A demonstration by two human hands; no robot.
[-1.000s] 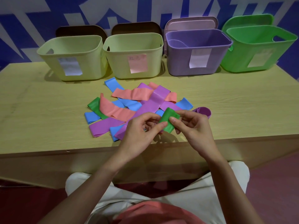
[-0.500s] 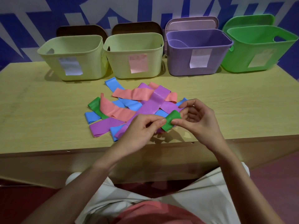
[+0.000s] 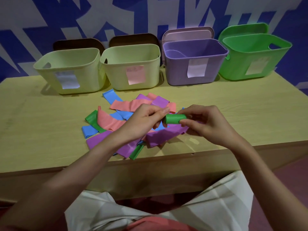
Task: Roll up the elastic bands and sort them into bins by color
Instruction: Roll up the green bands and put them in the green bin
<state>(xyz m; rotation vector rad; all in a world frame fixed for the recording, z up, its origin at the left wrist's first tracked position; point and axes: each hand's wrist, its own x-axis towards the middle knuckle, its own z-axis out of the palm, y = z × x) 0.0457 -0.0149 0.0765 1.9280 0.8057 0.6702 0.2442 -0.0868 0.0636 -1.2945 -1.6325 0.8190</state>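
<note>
While loose bands (image 3: 133,104) lie heaped on the bench (image 3: 41,122), left hand (image 3: 143,120) and right hand (image 3: 205,122) each pinch one end of a rolled green band (image 3: 175,118).

Soft, fairly dim indoor light is seen across the table (image 3: 50,124), brighter toward the far side. Short, diffuse shadows are cast under the hands and in front of the bins (image 3: 70,70). No harsh glare is noted. Straight edges are bowed by the wide-angle lens, and corners are darkened. Slight softness is seen throughout, strongest at the frame's bottom.
</note>
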